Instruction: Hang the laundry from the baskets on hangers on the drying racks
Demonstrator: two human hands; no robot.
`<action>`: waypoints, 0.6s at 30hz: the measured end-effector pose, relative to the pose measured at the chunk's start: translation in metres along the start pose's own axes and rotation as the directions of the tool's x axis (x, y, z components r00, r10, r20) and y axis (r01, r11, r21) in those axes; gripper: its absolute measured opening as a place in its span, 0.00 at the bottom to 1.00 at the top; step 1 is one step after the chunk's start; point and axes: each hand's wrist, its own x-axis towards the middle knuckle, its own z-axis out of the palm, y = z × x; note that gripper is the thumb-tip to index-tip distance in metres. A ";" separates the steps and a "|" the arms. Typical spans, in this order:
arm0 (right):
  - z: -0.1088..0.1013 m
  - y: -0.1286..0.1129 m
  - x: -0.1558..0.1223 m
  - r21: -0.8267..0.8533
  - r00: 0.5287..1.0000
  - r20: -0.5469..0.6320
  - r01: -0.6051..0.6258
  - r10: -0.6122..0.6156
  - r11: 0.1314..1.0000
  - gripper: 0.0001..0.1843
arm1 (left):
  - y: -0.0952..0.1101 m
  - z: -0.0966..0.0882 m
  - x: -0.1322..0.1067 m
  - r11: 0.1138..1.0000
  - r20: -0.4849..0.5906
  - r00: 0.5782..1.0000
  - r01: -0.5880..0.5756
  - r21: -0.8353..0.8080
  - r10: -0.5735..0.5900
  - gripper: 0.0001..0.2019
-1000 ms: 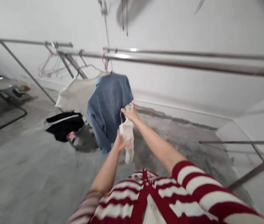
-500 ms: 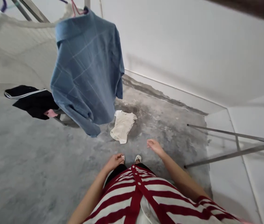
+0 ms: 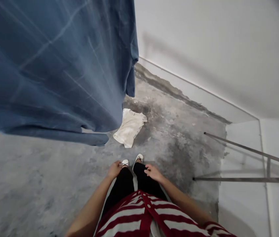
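Observation:
My left hand point(image 3: 114, 169) hangs by my left thigh near the shoe, fingers loosely bent, with nothing seen in it. In front of my right thigh is my right hand point(image 3: 153, 172), empty, its fingers slightly curled and apart. On the floor ahead of my feet lies a cream short-sleeved top point(image 3: 130, 127), spread flat; a small thin dark mark shows at its neckline. A blue long-sleeved shirt point(image 3: 62, 65) with pale check lines hangs close at the upper left. Neither hand touches either garment.
The concrete floor point(image 3: 42, 184) is stained grey. A white wall point(image 3: 203, 49) rises ahead and to the right. Two thin metal legs of a stand point(image 3: 238, 179) reach in from the right. My white shoes point(image 3: 139, 158) are below me.
The blue shirt now looms larger and covers the upper left, hiding the white and black clothes there. My right hand has come inward and down to my thigh. My feet have shifted.

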 end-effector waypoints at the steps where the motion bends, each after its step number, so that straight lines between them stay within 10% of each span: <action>1: -0.007 -0.004 0.007 0.043 1.000 -0.021 -0.014 0.015 0.999 0.08 | 0.003 0.001 0.011 1.000 0.005 1.000 -0.004 0.026 0.004 0.15; 8: -0.071 -0.040 0.117 0.354 0.964 -0.237 -0.029 0.120 0.935 0.14 | -0.010 0.033 0.069 0.972 0.062 0.997 -0.057 0.228 0.044 0.17; 14: -0.086 -0.021 0.298 0.487 0.892 -0.375 -0.043 0.254 0.872 0.16 | -0.060 0.062 0.109 0.924 -0.115 0.975 -0.137 0.356 0.189 0.20; 18: -0.080 -0.006 0.417 0.494 0.875 -0.479 0.202 0.070 0.846 0.15 | -0.100 0.070 0.127 0.900 -0.249 0.906 -0.239 0.366 0.342 0.20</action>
